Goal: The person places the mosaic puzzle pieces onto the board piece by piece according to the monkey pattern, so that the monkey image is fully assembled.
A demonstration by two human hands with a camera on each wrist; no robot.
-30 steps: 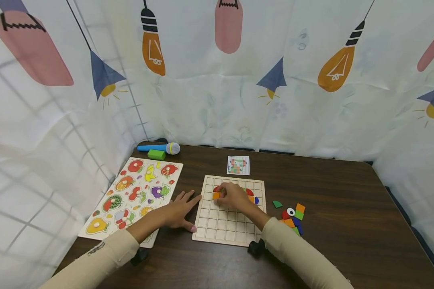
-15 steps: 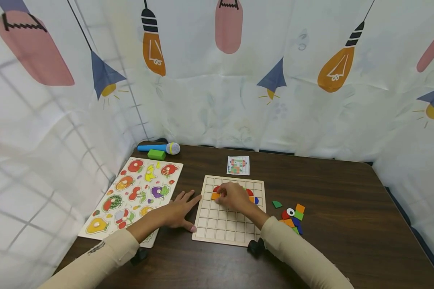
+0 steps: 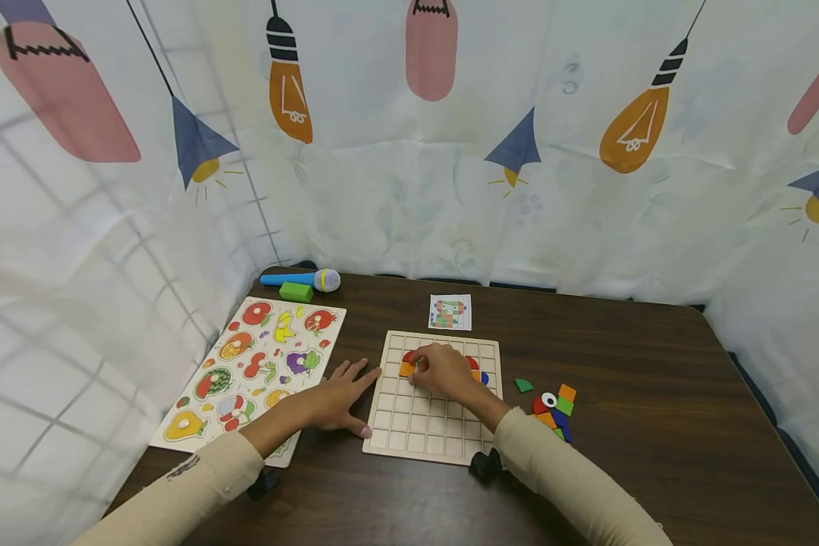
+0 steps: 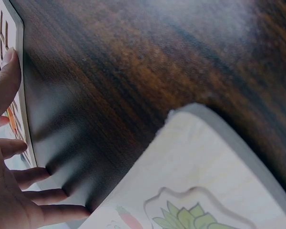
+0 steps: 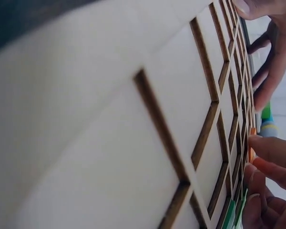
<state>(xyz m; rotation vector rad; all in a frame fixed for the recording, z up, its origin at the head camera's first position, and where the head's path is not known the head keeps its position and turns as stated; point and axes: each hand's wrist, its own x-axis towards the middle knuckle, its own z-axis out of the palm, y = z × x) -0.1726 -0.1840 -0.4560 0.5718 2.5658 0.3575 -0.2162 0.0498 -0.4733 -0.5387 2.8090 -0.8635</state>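
A pale wooden grid board (image 3: 416,425) lies on the table with small coloured tiles along its upper rows. My right hand (image 3: 444,373) is over that part, thumb and forefinger pinching an orange square tile (image 3: 406,369) at the board's left side. In the right wrist view the fingertips meet the orange tile (image 5: 252,144) at the grid; the palm hides several tiles in the head view. A red tile (image 3: 408,356) sits just above it. My left hand (image 3: 337,398) lies spread, thumb and forefinger touching the board's left edge. Its other fingers point toward the fruit board (image 4: 181,157).
The fruit puzzle board (image 3: 246,371) lies at left, with a green block (image 3: 296,293) and a toy microphone (image 3: 299,280) behind it. A small pattern card (image 3: 450,312) is beyond the grid. Loose tiles (image 3: 553,413), with a green quarter-round tile (image 3: 523,386) apart, lie at right.
The orange tile under my right fingertips has shifted very slightly. Both hands otherwise hold nearly the same places.
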